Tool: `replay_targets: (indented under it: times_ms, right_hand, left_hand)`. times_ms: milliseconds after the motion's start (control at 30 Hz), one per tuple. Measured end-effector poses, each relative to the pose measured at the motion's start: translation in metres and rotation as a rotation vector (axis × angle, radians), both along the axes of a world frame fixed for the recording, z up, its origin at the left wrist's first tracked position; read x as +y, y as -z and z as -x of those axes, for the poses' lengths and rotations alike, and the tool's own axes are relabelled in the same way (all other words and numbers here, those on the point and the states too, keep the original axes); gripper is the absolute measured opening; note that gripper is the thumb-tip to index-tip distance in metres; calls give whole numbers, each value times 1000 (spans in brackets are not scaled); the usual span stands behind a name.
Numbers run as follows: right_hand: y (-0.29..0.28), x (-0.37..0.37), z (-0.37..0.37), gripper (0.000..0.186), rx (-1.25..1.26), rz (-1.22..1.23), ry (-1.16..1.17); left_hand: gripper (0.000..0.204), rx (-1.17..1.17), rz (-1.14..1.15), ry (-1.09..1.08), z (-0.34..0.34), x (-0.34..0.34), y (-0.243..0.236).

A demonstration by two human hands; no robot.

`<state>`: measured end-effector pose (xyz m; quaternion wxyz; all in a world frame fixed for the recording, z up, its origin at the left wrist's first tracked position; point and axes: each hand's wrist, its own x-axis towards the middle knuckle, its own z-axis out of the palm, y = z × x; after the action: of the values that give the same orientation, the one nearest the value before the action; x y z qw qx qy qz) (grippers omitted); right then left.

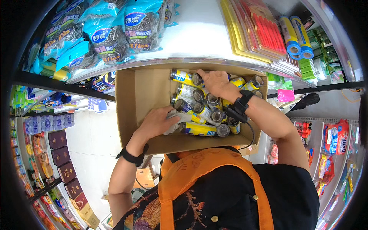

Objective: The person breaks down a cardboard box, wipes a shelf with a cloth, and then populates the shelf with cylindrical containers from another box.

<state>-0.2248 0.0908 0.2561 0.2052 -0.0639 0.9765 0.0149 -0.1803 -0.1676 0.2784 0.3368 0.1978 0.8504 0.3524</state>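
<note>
An open cardboard box [132,103] is in front of me, its right part filled with several plastic-wrapped rolls [201,129] in yellow and blue with dark, round ends. My left hand [158,122] is closed on a crumpled whitish cloth [176,119] beside the rolls, near the box's front wall. Toward the back wall, my right hand [218,83] curls over the rolls from above; its fingers are bent around one of them and partly hidden. A yellow-labelled roll [184,77] lies just left of its fingertips.
Behind the box a white shelf [195,36] bears bagged steel scourers [105,38] at left, yellow and red flat packs [260,34] and blue-yellow rolls [295,36] at right. Stocked shelves also flank me. A cable [253,134] hangs from my right wrist strap.
</note>
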Motion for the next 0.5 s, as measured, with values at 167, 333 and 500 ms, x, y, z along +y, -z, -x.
replay_targets:
  times_ms: [167,333,500]
  right_hand:
    - [4,11,8,58,36,234,-33]
    - [-49,-5,-66,65,358,307,-474]
    - [-68,-11,-98,61,603,427,-663]
  left_hand:
    - [44,150,92,203,14,-5,44]
    - [52,-121,-179,-260,33,-1,33]
    - [55,-830,-792,-324,25,29,-16]
